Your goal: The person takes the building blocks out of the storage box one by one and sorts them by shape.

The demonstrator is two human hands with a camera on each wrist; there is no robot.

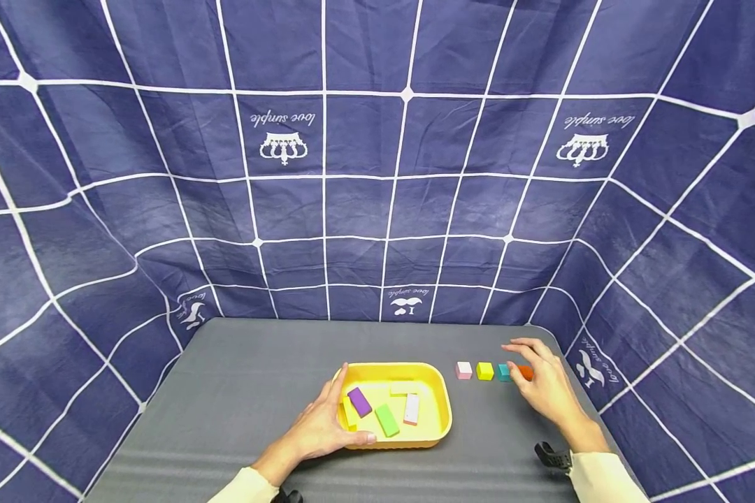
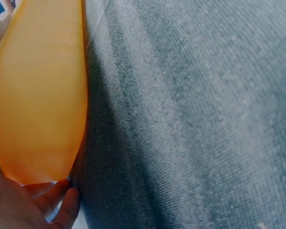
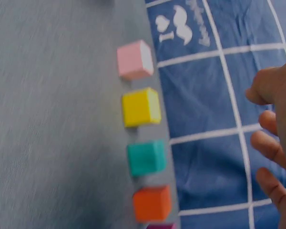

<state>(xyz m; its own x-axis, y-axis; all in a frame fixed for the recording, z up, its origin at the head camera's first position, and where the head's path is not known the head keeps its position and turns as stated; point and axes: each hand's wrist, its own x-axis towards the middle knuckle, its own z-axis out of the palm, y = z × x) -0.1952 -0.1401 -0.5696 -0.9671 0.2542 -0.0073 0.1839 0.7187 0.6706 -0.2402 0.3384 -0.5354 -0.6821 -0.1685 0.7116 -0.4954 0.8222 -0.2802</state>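
Observation:
A yellow plastic tray [image 1: 442, 419] stands on the grey table, with a purple block [image 1: 359, 402], a green block [image 1: 386, 420], a white-topped block [image 1: 412, 409] and yellow blocks lying inside. My left hand [image 1: 322, 423] grips the tray's left end, thumb on the near rim and fingers round the far corner. In the left wrist view the tray wall [image 2: 40, 95] fills the space beside that hand. My right hand [image 1: 547, 383] hovers, empty, fingers spread, over a row of cubes: pink [image 3: 134, 60], yellow [image 3: 141, 108], teal [image 3: 147, 157], orange [image 3: 152, 204], and a purple block [image 3: 161, 226] cut off by the frame.
A dark blue cloth [image 1: 365, 209] with white grid lines rises behind the grey table [image 1: 239, 377] and at both sides. The cube row lies to the right of the tray, near the table's far edge.

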